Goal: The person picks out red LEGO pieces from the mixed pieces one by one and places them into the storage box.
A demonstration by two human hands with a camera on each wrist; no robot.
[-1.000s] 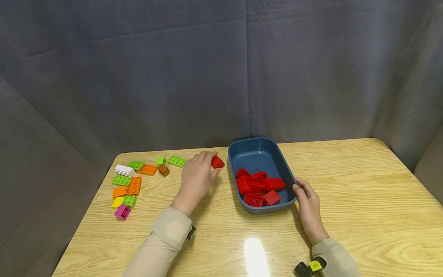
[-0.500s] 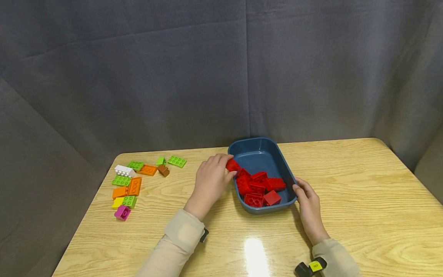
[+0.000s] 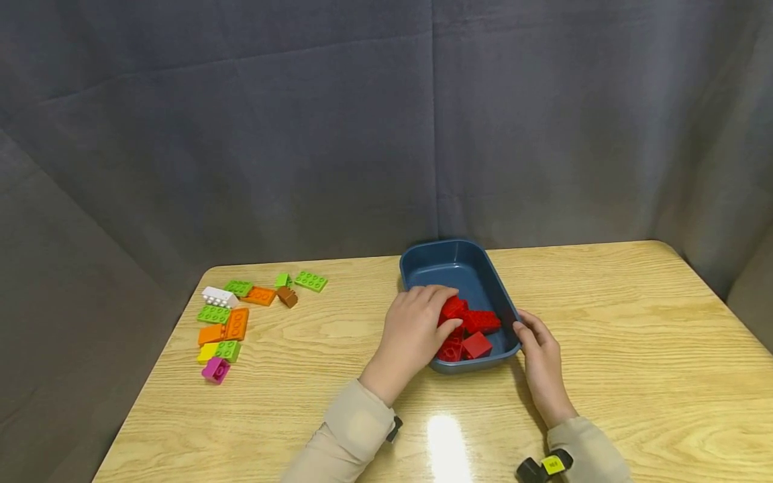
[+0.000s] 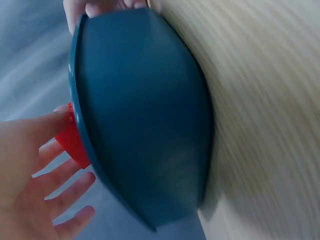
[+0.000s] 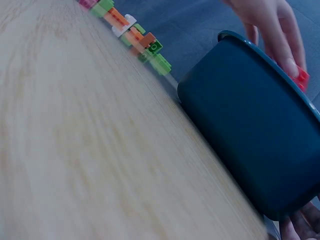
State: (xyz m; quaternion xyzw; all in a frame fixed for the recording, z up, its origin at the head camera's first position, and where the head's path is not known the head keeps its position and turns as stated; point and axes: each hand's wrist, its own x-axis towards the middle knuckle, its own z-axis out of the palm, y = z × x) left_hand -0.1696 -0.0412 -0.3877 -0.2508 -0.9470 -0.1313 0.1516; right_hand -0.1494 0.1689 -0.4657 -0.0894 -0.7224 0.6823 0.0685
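A dark blue plastic box (image 3: 449,258) stands on the table, with several red toy bricks (image 3: 481,320) heaped in its near half. My left hand (image 3: 413,329) reaches over its left rim and pinches a red toy brick (image 4: 75,142) between thumb and fingers, seen at rim height in the left wrist view. The hand covers some of the heap in the head view. My right hand (image 3: 541,365) grips the box at its near right corner, thumb by the rim. Its fingers (image 5: 302,222) show low against the box in the right wrist view.
Loose toy bricks lie at the table's left: green plates (image 3: 311,281), a brown brick (image 3: 286,296), orange pieces (image 3: 237,325), a white brick (image 3: 220,296), a yellow one (image 3: 207,353) and a magenta one (image 3: 216,369). A grey curtain (image 3: 326,147) hangs behind the wooden table (image 3: 634,322).
My left hand has carried the red brick rightward, from the table beside the box to over the heap inside it. My right hand stays at the box's corner.
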